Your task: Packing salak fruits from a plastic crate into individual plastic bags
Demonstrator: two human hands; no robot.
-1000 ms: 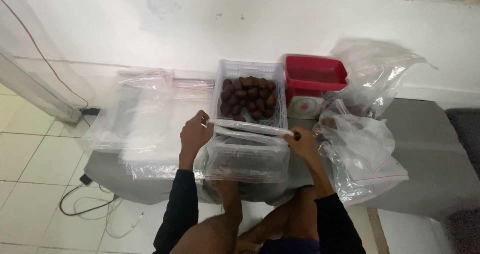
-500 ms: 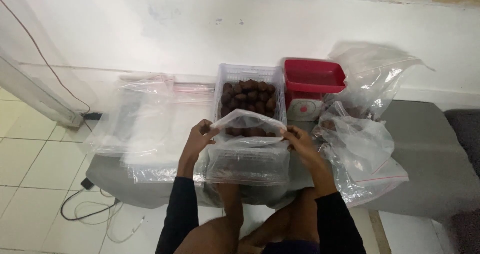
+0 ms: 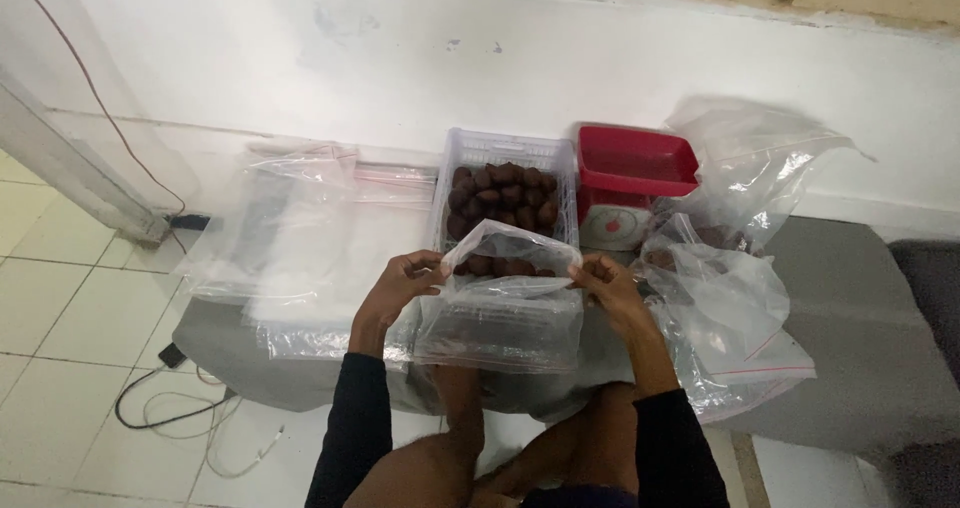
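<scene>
Crowding the held bag [image 3: 505,308]: fruit crate [image 3: 505,193], red scale [image 3: 632,183], loose bags [image 3: 730,298]

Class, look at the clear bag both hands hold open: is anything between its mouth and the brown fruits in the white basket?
Nothing visible. The left hand and right hand hold the clear bag open right at the white basket; the brown fruits lie uncovered just behind its mouth.

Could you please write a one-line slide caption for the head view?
Both hands, left hand and right hand, hold a clear plastic bag open before a basket of brown fruit.
</scene>
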